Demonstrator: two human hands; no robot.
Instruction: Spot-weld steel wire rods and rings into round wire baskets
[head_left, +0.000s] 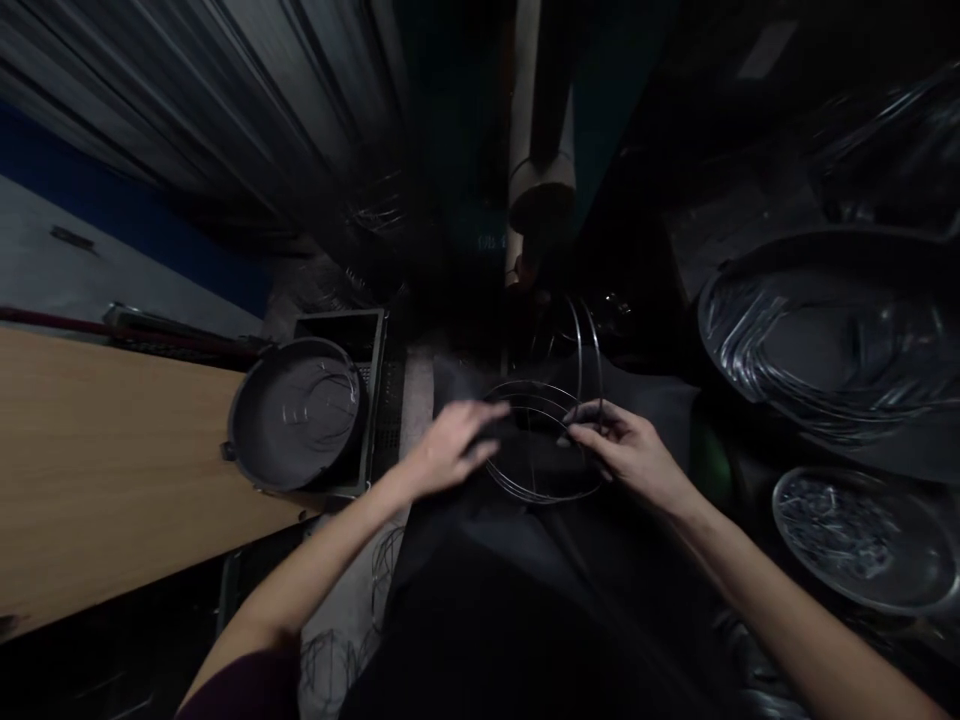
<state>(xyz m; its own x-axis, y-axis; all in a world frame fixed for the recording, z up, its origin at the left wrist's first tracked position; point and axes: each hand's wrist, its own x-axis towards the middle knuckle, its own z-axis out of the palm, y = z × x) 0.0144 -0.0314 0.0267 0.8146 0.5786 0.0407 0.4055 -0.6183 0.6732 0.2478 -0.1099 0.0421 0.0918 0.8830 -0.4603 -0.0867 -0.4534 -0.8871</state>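
My right hand (626,445) is closed on thin metal wire rings (544,498), with its thumb and fingers pinched at their right side. The rings lie roughly level above my dark lap. Two more wire hoops (589,345) stand upright just above the same fingers; whether they are joined to the level rings I cannot tell. At the left side of the rings is my left hand (457,445), slightly blurred, thumb and fingers apart and holding nothing visible. Its fingertips reach over the rings' left edge; contact is unclear.
A round dark basin (251,435) with a few wire pieces stands left, by a crate (379,370) and wooden board (120,440). Right are a large tub (810,245) of wire rings and a bowl (926,560) of small metal pieces. A machine cylinder (541,180) hangs ahead.
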